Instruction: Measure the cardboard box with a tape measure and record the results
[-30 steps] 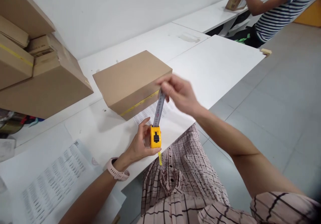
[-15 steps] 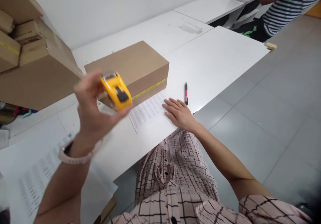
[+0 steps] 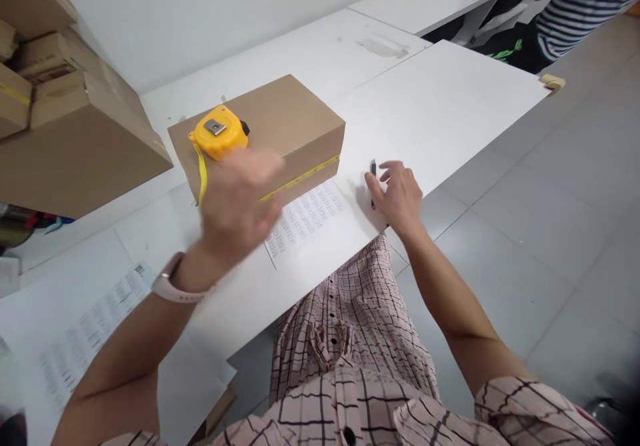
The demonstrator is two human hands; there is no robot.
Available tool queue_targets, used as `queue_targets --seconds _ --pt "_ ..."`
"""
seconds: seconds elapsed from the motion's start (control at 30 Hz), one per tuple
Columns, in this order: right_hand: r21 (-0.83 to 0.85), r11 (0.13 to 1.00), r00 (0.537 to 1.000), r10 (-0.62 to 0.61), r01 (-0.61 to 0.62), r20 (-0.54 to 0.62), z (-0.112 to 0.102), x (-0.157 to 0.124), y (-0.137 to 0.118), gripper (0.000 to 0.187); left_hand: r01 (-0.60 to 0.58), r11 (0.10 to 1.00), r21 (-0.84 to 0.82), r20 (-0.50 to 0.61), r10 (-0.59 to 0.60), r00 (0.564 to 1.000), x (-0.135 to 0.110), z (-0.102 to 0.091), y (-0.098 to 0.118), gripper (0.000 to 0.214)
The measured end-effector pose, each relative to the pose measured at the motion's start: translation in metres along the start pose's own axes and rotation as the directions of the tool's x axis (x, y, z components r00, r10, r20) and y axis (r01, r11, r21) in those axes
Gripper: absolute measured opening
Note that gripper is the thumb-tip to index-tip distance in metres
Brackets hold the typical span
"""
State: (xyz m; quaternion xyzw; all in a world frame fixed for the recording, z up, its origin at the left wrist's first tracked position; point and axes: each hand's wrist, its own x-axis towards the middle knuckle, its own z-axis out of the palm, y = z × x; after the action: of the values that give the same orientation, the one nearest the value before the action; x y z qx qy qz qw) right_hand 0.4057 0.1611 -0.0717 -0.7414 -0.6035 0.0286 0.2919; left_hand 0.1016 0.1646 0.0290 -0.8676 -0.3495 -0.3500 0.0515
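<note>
A yellow tape measure [image 3: 219,133] lies on top of a closed brown cardboard box [image 3: 290,119] on the white table [image 3: 440,106], its yellow strap hanging over the box's front edge. My left hand [image 3: 240,206] is just in front of it, blurred, with nothing in its fingers. A printed sheet [image 3: 305,223] lies in front of the box. My right hand [image 3: 397,193] rests on the table right of the sheet, fingers spread over a red and black pen [image 3: 373,166], whose far end shows.
Larger cardboard boxes [image 3: 75,126] are stacked at the left. More printed paper [image 3: 75,353] lies at the near left. Another person in a striped shirt [image 3: 580,6] works at a far table at top right. Grey floor tiles lie to the right.
My left hand carried the tape measure up, set it on top of the box and let go. My right hand released the tape blade, dropped to the sheet, then slid right onto the pen.
</note>
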Motion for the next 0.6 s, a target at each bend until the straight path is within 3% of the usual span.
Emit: queue_targets --seconds 0.07,0.13,0.2,0.27,0.33,0.37,0.43,0.5,0.6 --pt "-0.123 0.992 0.989 0.043 -0.026 0.139 0.004 0.02 -0.001 0.052 -0.05 0.981 -0.188 0.241 0.095 0.966 -0.019 0.023 0.016 0.049" --pt "-0.19 0.981 0.961 0.026 0.028 0.276 0.008 0.033 -0.003 0.051 0.018 0.96 -0.279 0.468 0.12 0.876 -0.036 0.048 0.021 0.067" --pt "-0.178 0.979 0.934 -0.028 0.097 0.355 0.01 0.038 -0.002 0.044 0.087 0.953 -0.29 0.61 0.114 0.784 -0.048 0.069 0.017 0.092" --pt "-0.057 0.995 0.925 -0.059 0.087 0.375 0.006 0.037 0.003 0.042 0.116 0.949 -0.292 0.672 0.117 0.731 -0.057 0.082 0.009 0.106" --pt "0.219 0.975 0.929 -0.043 -0.041 0.367 -0.003 0.032 0.011 0.041 0.128 0.943 -0.308 0.685 0.126 0.718 -0.063 0.088 0.003 0.107" --pt "0.392 0.912 0.927 -0.036 -0.123 0.373 -0.009 0.028 0.014 0.041 0.133 0.938 -0.319 0.679 0.129 0.723 -0.064 0.088 0.002 0.105" --pt "0.68 0.692 0.918 -0.06 -0.244 0.391 -0.02 0.017 0.017 0.042 0.145 0.93 -0.338 0.665 0.127 0.736 -0.065 0.088 0.003 0.104" --pt "0.809 0.508 0.911 -0.106 -0.296 0.399 -0.026 0.003 0.012 0.043 0.164 0.922 -0.35 0.657 0.117 0.744 -0.064 0.086 0.005 0.104" --pt "0.845 0.428 0.906 -0.12 -0.322 0.406 -0.02 -0.019 -0.006 0.034 0.197 0.912 -0.359 0.643 0.089 0.761 -0.061 0.084 0.008 0.103"
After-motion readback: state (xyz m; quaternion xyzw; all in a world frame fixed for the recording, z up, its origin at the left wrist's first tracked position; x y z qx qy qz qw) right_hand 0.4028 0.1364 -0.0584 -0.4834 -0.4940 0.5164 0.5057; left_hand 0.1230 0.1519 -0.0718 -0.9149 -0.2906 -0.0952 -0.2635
